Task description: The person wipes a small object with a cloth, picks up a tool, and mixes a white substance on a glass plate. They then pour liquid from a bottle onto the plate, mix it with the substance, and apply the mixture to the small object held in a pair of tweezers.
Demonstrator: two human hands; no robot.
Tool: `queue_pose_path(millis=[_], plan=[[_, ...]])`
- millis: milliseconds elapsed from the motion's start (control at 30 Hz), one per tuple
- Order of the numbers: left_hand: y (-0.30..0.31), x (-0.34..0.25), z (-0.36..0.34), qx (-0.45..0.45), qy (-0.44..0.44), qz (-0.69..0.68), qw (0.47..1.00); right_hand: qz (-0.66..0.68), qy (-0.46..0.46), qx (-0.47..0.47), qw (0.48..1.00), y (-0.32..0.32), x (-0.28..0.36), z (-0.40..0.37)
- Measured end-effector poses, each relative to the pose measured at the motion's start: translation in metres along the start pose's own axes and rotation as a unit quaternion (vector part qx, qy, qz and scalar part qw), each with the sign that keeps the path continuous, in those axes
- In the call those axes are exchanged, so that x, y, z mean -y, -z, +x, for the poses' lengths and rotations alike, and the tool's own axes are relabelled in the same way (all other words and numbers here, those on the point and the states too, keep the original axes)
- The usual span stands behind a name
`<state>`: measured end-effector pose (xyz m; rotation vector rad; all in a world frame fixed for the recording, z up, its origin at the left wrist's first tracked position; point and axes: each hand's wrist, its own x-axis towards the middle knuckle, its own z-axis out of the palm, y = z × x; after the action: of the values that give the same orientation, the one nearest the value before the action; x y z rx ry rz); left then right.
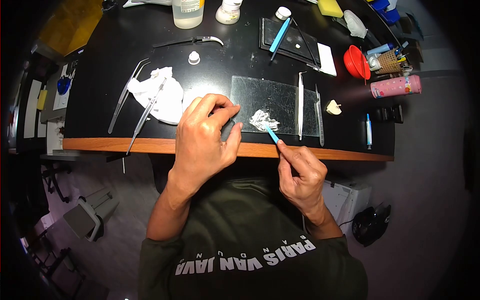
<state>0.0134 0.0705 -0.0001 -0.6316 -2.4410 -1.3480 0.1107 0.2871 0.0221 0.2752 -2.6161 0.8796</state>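
Note:
My right hand pinches a light blue spatula near the table's front edge. The spatula's far end touches a smeared white paste on a glass slab. Beside the slab's left edge is my left hand, with thumb and fingers curved towards each other and a gap between their tips; I see nothing in it. A white-handled probe lies across the slab's right part, and a thin metal instrument lies along its right edge.
Left of my hands, tweezers and metal forceps lie by a crumpled white cloth. Behind are a small white cap, bottles and a black tray. A red bowl and pink flashlight-like cylinder stand right.

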Motion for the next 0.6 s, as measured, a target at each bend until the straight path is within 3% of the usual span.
queue_pose_path(millis=[267,367,600], plan=[[-0.0003,0.0009,-0.0002,0.001,-0.003,0.001,1.0,0.023,-0.023,0.005,0.999,0.001,-0.0004,0.0037],[0.0001,0.0001,0.0,0.003,0.0,-0.002,1.0,0.015,0.022,-0.008,1.0,0.0019,-0.0069,0.004],[-0.0001,0.0002,-0.001,0.0,0.0,-0.002,1.0,0.022,-0.026,0.011,0.999,0.0076,-0.0022,0.0087]])
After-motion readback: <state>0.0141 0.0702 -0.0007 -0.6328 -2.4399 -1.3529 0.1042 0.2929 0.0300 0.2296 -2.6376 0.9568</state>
